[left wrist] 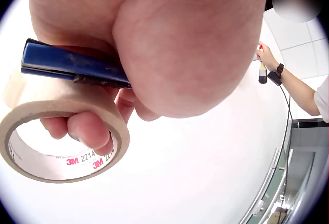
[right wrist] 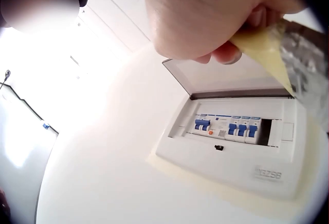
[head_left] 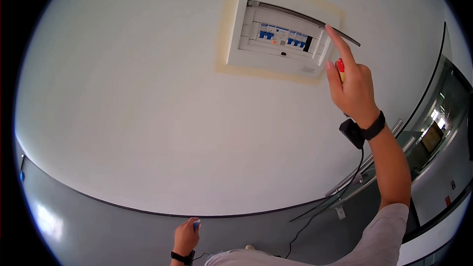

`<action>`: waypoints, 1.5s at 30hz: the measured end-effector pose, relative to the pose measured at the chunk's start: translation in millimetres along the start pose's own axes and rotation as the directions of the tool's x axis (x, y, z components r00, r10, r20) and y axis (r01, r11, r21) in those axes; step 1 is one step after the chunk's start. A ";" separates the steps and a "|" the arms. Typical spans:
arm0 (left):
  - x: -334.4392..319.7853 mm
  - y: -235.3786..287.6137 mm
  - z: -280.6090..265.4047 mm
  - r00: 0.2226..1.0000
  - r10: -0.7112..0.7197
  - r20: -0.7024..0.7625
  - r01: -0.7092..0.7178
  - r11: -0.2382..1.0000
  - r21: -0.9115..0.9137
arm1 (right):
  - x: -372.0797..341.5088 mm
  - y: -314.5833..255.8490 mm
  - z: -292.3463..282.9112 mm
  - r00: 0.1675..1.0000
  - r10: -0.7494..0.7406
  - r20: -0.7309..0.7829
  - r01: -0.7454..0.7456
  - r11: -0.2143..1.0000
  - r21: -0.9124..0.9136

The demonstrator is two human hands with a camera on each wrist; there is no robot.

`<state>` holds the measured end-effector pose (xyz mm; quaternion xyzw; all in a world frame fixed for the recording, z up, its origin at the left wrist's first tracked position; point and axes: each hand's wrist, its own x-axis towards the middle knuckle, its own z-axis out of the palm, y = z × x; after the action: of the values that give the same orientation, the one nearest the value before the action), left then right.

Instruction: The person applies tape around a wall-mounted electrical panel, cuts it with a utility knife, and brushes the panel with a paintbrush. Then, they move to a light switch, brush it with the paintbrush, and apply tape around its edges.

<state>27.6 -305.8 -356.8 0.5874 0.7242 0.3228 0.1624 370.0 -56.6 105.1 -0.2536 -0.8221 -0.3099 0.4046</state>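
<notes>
My right hand (head_left: 355, 88) holds a paintbrush (left wrist: 262, 72) with a red-tipped yellow handle (head_left: 341, 70), a silver ferrule (right wrist: 303, 64) and dark bristles. Its raised index finger is at the edge of the tinted flip-up cover (head_left: 295, 14) of a white breaker box (head_left: 261, 54). The cover stands lifted, so the blue breaker switches (right wrist: 241, 130) show. Low in the head view, my left hand (head_left: 186, 236) grips a roll of masking tape (left wrist: 61, 108), fingers hooked through its core, together with a slim blue tool (left wrist: 72, 63) whose kind is partly hidden by the palm.
Strips of masking tape (head_left: 224, 29) frame the breaker box on the white wall (head_left: 148, 118). A dark trim line runs above the grey lower wall (head_left: 123, 231). At the right are a metal handrail (head_left: 404, 148) and glass. A black cable (head_left: 315, 213) hangs from the right wrist camera.
</notes>
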 end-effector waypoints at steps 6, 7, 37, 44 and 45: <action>-3.3 2.1 6.5 0.999 -0.024 0.037 0.023 1.000 0.019 | 19.6 7.6 15.5 0.981 -0.025 -0.191 0.021 0.999 -0.024; -3.3 3.4 6.8 0.998 -0.039 0.045 0.038 0.999 0.033 | 23.1 10.7 20.0 0.979 -0.028 -0.201 0.024 0.999 -0.020; -48.9 27.3 -15.7 0.993 -0.116 -0.024 0.117 0.992 0.052 | -74.3 8.9 137.8 0.984 0.166 0.063 -0.169 0.985 0.030; -55.7 -10.5 -14.8 1.000 -0.025 -0.008 0.024 0.998 -0.056 | -377.5 -84.6 150.2 0.701 0.511 0.497 -0.641 0.757 0.126; -57.9 -12.5 -19.5 0.999 -0.033 0.041 0.035 0.998 -0.052 | -435.0 -107.5 140.7 0.621 0.517 0.589 -0.684 0.724 0.085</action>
<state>21.2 -367.9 -358.9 0.5768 0.7220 0.3269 0.1977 463.4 -101.3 -353.0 -0.5264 -0.8016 0.0566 0.2777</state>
